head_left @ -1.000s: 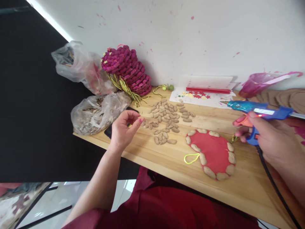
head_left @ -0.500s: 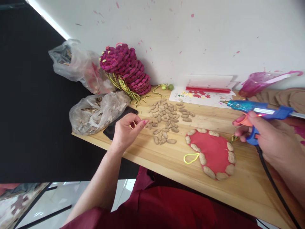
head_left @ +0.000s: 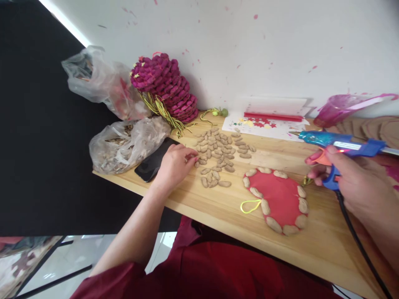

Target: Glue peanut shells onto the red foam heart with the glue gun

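Head view: pale wooden tabletop (head_left: pixel 218 207). Right hand (head_left: pixel 358 182) clamped on blue glue gun (head_left: pixel 347 144), nozzle probably kept clear of peanut-edged red heart-shaped panel (head_left: pixel 277 191) lying flat nearby. Left hand (head_left: pixel 176 166): fingertips nearly together, can't tell if gripping, at loose tan peanuts (head_left: pixel 213 146), probably spread for easy picking; moved closer since earlier frame.
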Motion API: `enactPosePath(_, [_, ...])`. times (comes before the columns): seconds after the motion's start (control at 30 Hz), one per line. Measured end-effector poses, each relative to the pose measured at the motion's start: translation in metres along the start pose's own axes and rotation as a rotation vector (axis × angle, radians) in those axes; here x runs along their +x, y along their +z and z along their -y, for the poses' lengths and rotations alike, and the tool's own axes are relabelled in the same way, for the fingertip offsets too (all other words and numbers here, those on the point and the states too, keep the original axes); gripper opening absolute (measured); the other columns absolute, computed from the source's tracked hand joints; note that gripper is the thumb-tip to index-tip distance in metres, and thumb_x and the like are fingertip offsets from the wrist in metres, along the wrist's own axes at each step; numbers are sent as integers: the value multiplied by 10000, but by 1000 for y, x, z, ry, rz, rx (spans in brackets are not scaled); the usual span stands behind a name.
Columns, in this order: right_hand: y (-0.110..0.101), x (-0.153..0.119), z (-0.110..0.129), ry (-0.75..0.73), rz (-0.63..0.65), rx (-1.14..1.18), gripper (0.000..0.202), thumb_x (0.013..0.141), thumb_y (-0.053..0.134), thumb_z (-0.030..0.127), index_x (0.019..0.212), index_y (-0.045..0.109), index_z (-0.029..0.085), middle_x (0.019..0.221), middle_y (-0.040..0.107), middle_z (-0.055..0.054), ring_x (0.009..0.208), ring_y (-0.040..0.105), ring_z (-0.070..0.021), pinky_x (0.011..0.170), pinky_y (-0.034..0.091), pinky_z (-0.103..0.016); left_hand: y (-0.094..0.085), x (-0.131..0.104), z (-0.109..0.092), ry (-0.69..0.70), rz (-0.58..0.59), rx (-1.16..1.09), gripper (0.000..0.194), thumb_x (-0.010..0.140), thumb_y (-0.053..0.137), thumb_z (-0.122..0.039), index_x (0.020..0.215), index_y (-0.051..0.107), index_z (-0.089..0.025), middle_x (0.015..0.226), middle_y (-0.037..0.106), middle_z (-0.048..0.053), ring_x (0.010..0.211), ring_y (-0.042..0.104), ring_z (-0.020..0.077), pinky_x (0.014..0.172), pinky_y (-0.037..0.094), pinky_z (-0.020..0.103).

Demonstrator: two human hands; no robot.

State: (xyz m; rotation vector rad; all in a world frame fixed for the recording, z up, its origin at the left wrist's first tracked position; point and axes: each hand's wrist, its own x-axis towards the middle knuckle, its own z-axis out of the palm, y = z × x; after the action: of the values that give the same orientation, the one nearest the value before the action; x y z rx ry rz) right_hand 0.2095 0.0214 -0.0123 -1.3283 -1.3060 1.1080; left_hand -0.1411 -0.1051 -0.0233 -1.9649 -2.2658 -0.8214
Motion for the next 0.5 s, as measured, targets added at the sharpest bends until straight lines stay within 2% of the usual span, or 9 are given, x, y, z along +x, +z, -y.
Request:
enactPosePath(0.2, [-4,0,-3,-7,49,31,478,684,839,648,709,713,188,757,736,-93,452,626,-137,347,460,-211,0,2,2,-18,-36,82,46,837,718,-210,807,753,-206,773,696,43,777,625,224,831,482,384])
enactPosePath(0.37, [-4,0,-3,-8,73,39,450,704,835,615,725,704,186,766,723,-88,449,614,-134,358,458,-226,-13,-3,4,-31,-137,89,135,900,657,-247,797,728,-197,787,698,59,791,614,229,748,462,353])
enactPosePath(0.5, [-6,3,-6,8,57,36,473,679,839,628,712,684,182,786,703,-71,451,611,-130,354,446,-230,-22,-5,-2,-22,-143,18,302,938,642,-349,678,691,-201,687,639,33,710,582,192,672,439,325])
